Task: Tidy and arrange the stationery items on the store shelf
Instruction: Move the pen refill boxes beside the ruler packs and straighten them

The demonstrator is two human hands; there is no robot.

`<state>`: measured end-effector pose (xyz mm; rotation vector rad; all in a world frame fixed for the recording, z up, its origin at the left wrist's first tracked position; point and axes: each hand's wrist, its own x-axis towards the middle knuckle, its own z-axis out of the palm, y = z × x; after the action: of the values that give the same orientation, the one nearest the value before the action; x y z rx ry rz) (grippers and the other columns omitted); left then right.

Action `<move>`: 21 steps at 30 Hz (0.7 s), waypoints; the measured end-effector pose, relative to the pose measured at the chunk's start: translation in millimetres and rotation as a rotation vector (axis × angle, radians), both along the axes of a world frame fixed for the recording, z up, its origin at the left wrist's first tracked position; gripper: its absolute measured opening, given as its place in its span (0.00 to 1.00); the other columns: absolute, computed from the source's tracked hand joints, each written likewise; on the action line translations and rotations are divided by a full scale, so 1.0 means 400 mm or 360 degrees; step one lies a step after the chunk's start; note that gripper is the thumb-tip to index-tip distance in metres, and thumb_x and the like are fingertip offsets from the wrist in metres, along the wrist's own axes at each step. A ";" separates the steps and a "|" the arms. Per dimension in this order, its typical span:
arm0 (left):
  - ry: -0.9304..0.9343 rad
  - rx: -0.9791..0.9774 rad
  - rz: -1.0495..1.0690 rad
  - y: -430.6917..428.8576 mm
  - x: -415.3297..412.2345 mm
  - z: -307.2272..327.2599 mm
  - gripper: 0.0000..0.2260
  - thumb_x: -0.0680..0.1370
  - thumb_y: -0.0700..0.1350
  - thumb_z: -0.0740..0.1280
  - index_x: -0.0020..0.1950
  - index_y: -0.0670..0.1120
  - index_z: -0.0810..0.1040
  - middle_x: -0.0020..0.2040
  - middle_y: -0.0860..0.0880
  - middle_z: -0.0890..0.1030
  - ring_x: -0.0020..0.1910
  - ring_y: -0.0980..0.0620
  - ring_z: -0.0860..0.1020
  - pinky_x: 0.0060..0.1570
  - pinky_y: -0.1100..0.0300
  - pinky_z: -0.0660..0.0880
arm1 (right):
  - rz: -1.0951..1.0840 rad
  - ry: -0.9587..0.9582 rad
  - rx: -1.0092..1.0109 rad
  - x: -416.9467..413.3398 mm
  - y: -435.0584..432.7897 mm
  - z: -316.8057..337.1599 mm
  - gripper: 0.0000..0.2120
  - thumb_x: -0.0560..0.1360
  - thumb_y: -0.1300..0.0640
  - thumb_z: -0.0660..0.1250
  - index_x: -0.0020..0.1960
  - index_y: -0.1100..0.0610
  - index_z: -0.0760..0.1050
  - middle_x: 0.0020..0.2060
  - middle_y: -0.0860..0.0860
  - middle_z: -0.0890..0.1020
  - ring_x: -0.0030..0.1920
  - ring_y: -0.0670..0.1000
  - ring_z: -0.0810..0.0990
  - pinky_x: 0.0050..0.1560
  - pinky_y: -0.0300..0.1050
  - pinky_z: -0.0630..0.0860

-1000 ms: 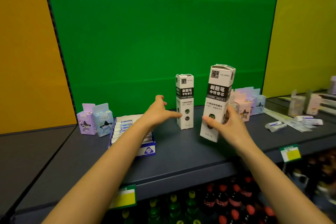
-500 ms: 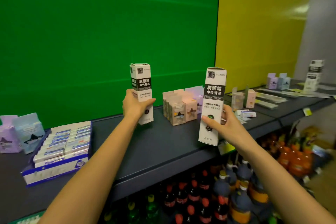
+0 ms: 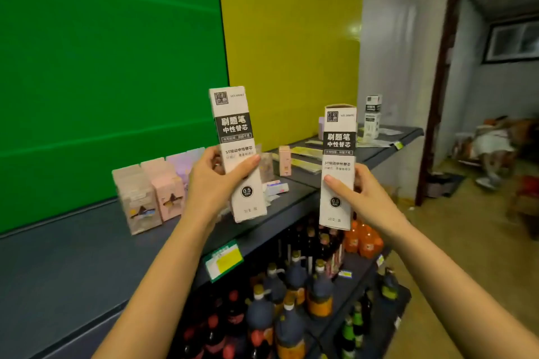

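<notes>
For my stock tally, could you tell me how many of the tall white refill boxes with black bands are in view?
3. One is in the left hand, one in the right hand, and one stands on the far shelf by the grey wall. Others may be out of frame.

Two refill boxes (image 3: 237, 151) (image 3: 338, 166): white, black label band, white characters, black 0.5 circle. Small cartons (image 3: 154, 192): pale pink, dark star cut-out. Shelf (image 3: 73, 265): dark grey-blue. Back panels: green (image 3: 110, 67), yellow (image 3: 291, 46). Price tag (image 3: 224, 262): green, yellow.

Dark bottles (image 3: 294, 294) are seen packed on the lower shelf (image 3: 388, 309). A green wall panel (image 3: 110, 67) is flanked by a yellow panel (image 3: 291, 46).
</notes>
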<state>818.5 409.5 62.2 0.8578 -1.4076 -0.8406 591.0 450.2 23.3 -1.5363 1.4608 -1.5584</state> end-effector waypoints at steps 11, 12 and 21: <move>-0.0020 0.0016 -0.0252 -0.197 -0.440 -0.089 0.12 0.67 0.44 0.75 0.46 0.52 0.75 0.44 0.57 0.82 0.36 0.68 0.80 0.35 0.72 0.76 | -0.0243 -0.0107 0.0022 -0.422 -0.135 -0.053 0.17 0.73 0.52 0.67 0.58 0.51 0.65 0.53 0.45 0.77 0.52 0.45 0.78 0.49 0.45 0.77; -0.0007 0.0011 -0.0243 -0.225 -0.475 -0.092 0.12 0.67 0.44 0.75 0.46 0.52 0.75 0.45 0.57 0.82 0.36 0.68 0.80 0.34 0.73 0.76 | -0.0248 -0.0090 0.0020 -0.458 -0.162 -0.052 0.17 0.73 0.52 0.67 0.58 0.50 0.65 0.51 0.43 0.77 0.50 0.43 0.77 0.48 0.44 0.77; 0.0112 0.0017 -0.0186 -0.464 -0.791 -0.046 0.14 0.68 0.43 0.74 0.51 0.48 0.75 0.46 0.56 0.82 0.40 0.64 0.81 0.35 0.71 0.76 | -0.0220 0.0026 0.0030 -0.807 -0.382 0.002 0.21 0.71 0.53 0.69 0.60 0.50 0.65 0.51 0.41 0.77 0.52 0.43 0.76 0.53 0.44 0.74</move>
<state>502.0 223.9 43.9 0.7525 -1.4030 -0.9591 268.0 297.2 23.9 -1.4676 1.6164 -1.6088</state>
